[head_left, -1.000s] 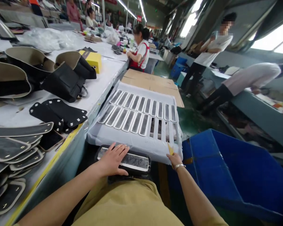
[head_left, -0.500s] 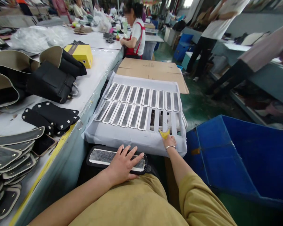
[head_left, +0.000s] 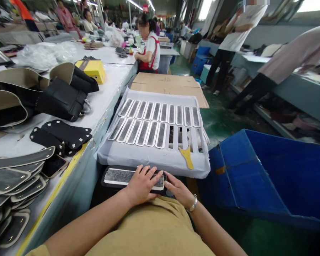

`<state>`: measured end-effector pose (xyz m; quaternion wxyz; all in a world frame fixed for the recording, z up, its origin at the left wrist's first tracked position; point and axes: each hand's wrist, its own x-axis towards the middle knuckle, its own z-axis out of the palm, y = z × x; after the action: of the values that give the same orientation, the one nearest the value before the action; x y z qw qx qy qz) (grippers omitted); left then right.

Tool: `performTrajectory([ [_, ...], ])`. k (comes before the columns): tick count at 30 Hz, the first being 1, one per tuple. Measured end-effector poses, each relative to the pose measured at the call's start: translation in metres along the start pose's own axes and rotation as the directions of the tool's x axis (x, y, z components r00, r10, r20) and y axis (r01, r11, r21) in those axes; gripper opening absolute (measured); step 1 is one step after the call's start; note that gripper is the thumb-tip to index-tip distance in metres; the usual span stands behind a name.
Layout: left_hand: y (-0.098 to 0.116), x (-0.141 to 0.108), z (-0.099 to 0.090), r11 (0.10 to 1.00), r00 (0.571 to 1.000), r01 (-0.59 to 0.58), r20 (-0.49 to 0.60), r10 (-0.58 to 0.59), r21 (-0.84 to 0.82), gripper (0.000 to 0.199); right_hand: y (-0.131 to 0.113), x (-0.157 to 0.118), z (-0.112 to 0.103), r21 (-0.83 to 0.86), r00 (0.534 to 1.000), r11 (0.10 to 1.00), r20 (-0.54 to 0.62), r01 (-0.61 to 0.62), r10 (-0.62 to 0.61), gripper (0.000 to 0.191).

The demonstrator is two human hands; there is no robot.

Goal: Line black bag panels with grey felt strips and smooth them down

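Across my lap lies a black padded piece [head_left: 117, 176] with a grey strip edged in white on top. My left hand [head_left: 142, 183] rests on its right half, fingers spread. At its right end, my right hand [head_left: 178, 188] touches the edge with fingers apart. Just beyond, a tray covered in pale cloth [head_left: 138, 156] holds two rows of grey strips with white borders [head_left: 160, 135]; the front row has open slots at its right. A yellow flat forked tool [head_left: 186, 158] lies on the tray's front right edge.
On the left table [head_left: 106, 74] are black bags [head_left: 61, 97], black cut pieces [head_left: 65, 133], stacked grey panels [head_left: 13, 177] and a yellow box [head_left: 93, 71]. Cardboard [head_left: 162, 83] lies behind the tray. A blue bin [head_left: 256, 177] stands right; people [head_left: 149, 49] are farther back.
My right hand has let go of the yellow tool on the tray and come back to the right end of the black piece. My left hand stays on that piece.
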<state>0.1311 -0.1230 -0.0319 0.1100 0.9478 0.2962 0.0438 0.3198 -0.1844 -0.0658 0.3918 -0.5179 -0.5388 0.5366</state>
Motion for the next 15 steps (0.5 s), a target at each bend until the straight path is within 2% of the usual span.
performTrajectory([
  [5,0.003,-0.003,0.002,1.0,0.999,0.023,-0.038,-0.024,-0.011,0.079,-0.009,0.006,0.009,-0.159,0.986,0.986,-0.164,-0.043,0.017,0.052],
  [7,-0.004,-0.008,0.002,1.0,0.999,0.018,-0.027,-0.019,-0.018,0.088,-0.015,0.004,0.009,-0.151,0.991,0.987,-0.126,-0.057,0.038,0.053],
  [9,-0.017,-0.019,0.0,1.0,1.0,0.017,-0.005,-0.017,-0.021,0.101,-0.019,0.003,0.007,-0.094,0.997,0.994,-0.04,-0.062,0.059,0.049],
  [11,-0.035,-0.033,-0.004,0.998,0.998,0.065,0.002,-0.065,-0.01,0.108,-0.018,0.006,0.008,-0.071,0.997,0.995,-0.041,-0.068,0.066,0.048],
  [15,-0.063,-0.056,-0.013,0.974,0.974,0.223,-0.049,-0.221,0.038,0.108,-0.01,0.027,0.028,-0.268,0.963,0.962,-0.268,-0.044,-0.03,0.054],
])
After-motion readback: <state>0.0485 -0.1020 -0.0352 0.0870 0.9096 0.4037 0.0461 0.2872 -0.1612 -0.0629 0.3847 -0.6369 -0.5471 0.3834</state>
